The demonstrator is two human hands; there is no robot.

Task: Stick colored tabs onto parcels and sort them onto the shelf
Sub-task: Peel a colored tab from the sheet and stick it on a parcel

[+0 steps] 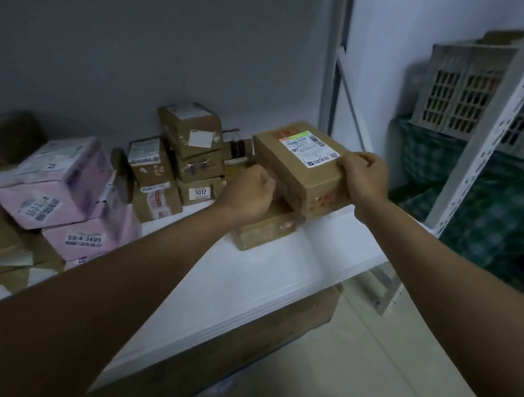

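Gripped a brown parcel (301,163) at both ends: right hand (364,177) curled over its near right corner, thumb on the top face beside the white label (308,149); left hand (250,196) fisted against its left side, fingertips hidden. Sat tilted atop a lower carton (262,231) on the white shelf (259,277). Flanked on the left by stacked brown boxes (192,159) and pink boxes (60,190).
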